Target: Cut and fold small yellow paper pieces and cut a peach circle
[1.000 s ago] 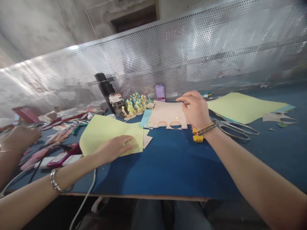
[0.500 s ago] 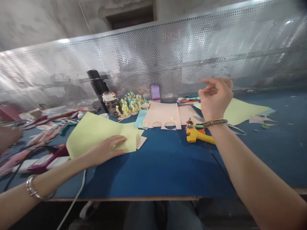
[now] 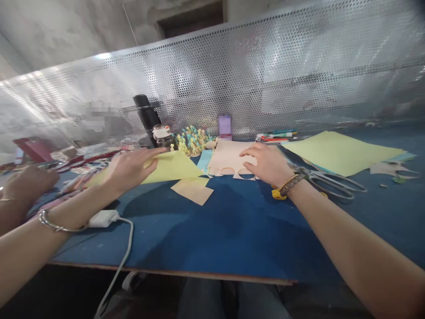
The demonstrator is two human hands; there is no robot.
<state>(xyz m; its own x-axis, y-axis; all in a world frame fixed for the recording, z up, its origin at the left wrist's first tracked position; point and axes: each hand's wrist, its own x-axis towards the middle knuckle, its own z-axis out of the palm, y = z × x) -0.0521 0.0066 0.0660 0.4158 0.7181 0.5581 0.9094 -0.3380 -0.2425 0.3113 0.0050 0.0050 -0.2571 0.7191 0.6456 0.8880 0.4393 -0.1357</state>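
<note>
Left hand (image 3: 128, 167) at yellow sheet (image 3: 175, 167), grip unclear; right hand (image 3: 267, 163), unclenched, over cream sheet (image 3: 227, 155).

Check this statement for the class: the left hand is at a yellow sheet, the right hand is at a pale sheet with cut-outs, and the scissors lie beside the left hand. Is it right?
Not quite: the scissors lie beside the right hand's wrist, not beside the left hand. The head view shows this.

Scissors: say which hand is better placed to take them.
Right hand, likely: the scissors lie close on its right, while the left hand is farther off, at a yellow sheet.
</note>
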